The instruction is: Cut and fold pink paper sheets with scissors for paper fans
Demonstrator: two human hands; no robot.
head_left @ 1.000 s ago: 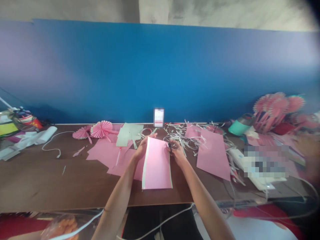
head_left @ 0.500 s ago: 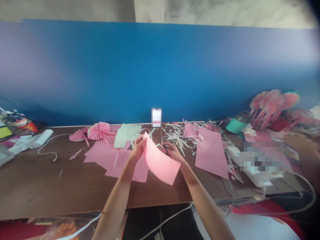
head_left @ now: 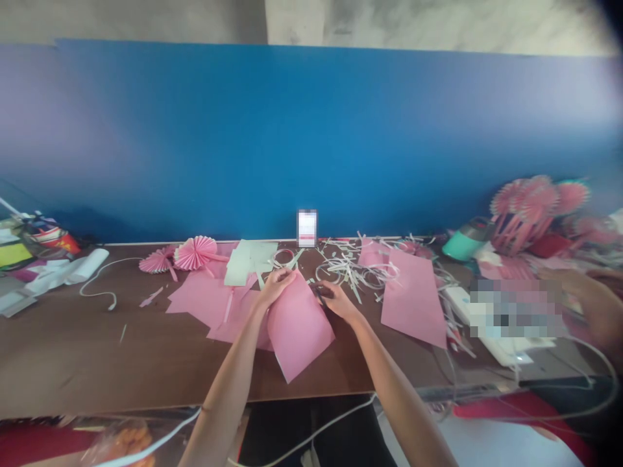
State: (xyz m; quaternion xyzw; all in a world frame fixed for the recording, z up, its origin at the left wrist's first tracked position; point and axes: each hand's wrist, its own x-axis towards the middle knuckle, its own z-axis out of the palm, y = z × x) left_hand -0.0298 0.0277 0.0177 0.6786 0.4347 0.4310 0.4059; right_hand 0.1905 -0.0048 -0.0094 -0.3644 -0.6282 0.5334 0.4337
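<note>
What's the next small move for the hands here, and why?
Probably turn the pink sheet so its right edge lines up with the dark tool, possibly scissors. The left hand grips the sheet's far end, the sheet sits askew, and the right hand holds the tool close beside that edge; whether they touch is unclear.

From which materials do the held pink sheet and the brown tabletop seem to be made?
Held pink sheet: probably matte paper, being thin and gently bent. Brown tabletop: perhaps wood or laminate, smooth with a dull sheen; no grain shows clearly.
</note>
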